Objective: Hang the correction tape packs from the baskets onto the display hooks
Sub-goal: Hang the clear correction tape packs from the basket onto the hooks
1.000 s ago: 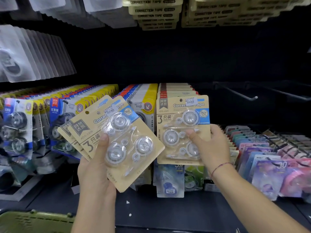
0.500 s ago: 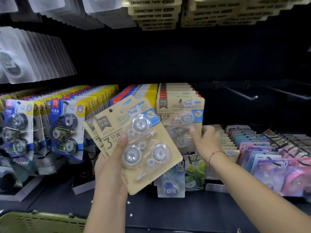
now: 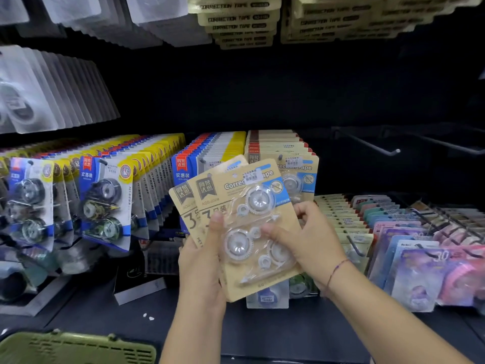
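My left hand [image 3: 202, 261] grips a small stack of tan correction tape packs [image 3: 244, 224], thumb on the front card. My right hand [image 3: 309, 240] pinches the front pack's right side, thumb over its clear blister. Behind them a matching tan pack [image 3: 299, 174] hangs at the front of a full hook row. A corner of the green basket [image 3: 76, 348] shows at the bottom left.
Blue and yellow tape packs [image 3: 105, 203] hang in rows on the left. Pastel packs [image 3: 420, 261] fill the right rows. Two bare hooks [image 3: 372, 145] jut out at the upper right. More packs hang overhead.
My right hand let go of the tan pack now hanging on the hook row and came back to the stack. My left hand carried the stack rightward and up.
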Available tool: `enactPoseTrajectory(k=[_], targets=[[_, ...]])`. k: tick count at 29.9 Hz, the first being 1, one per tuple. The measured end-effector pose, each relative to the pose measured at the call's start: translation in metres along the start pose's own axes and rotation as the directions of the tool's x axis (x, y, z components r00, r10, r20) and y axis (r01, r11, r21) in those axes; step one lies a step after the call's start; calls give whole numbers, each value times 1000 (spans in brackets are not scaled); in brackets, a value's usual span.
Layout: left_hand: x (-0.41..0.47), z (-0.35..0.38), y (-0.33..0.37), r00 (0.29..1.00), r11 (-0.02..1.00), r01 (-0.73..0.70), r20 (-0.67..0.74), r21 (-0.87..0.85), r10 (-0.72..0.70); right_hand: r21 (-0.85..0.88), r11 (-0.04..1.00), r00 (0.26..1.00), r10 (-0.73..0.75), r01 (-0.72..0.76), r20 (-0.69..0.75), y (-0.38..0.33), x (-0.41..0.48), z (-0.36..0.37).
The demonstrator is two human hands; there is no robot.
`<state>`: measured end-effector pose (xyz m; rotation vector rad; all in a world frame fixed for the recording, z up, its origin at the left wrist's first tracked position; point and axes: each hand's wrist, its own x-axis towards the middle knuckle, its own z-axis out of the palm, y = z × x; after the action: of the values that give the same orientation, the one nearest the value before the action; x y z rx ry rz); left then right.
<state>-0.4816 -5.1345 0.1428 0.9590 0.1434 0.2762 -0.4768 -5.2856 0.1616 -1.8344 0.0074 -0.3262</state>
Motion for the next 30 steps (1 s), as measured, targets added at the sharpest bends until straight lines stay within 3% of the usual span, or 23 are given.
enactPoseTrajectory(k=[6, 10, 15, 21, 30], targets=[[8, -14, 2, 958, 994, -61, -275, 90, 84, 128, 992, 979, 7, 19, -205, -2, 18, -23], [10, -28, 13, 884, 978, -163, -422, 127, 202, 82, 996, 980, -29, 46, -197, 4, 27, -32], [8, -32, 14, 851, 964, -202, -456, 170, 259, 50, 995, 982, -81, 90, -172, 8, 29, -28], [7, -30, 16, 857, 969, -194, -454, 151, 242, 60, 993, 957, -79, 99, -281, 16, 29, -21], [7, -28, 20, 857, 978, -187, -470, 96, 210, -158, 985, 978, 38, -71, -203, 45, 59, -3]])
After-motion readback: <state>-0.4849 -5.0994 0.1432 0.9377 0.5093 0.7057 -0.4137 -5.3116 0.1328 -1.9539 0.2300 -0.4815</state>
